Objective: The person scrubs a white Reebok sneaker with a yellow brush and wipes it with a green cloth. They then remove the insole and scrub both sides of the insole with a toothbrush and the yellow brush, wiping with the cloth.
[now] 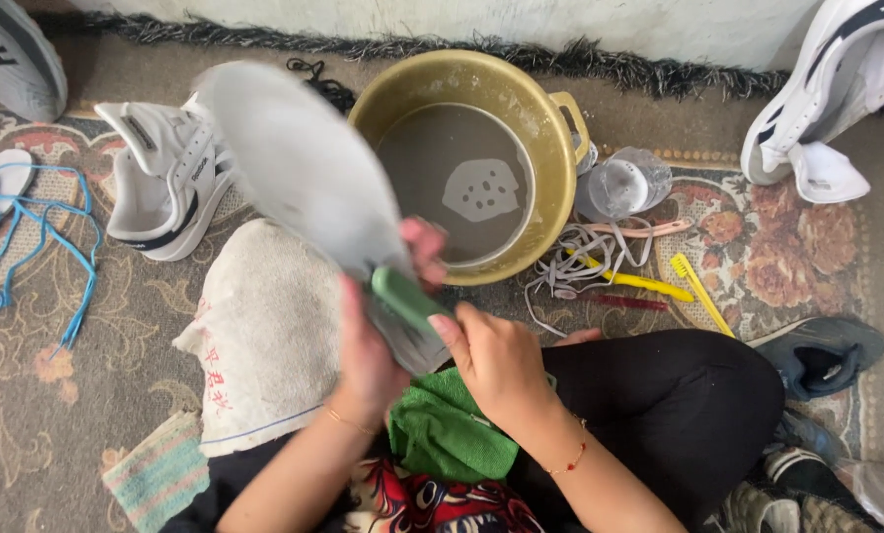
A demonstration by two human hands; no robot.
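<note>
My left hand (368,350) grips the heel end of a grey insole (299,163) that slants up to the left, blurred by motion. My right hand (496,360) holds a green-handled brush (407,296) pressed against the insole's lower end. Both hands are over my lap, where a green cloth (447,434) lies. Just beyond them stands a yellow basin (555,173) of murky water with a pale sponge-like piece (481,190) floating in it.
A white sneaker (160,183) and a whitish sack (264,336) lie to the left, with blue laces (27,242) further left. Right of the basin are a clear plastic cup (624,183), grey laces (570,266) and yellow toothbrushes (698,291). More shoes sit at the top right (827,89) and the right edge (822,350).
</note>
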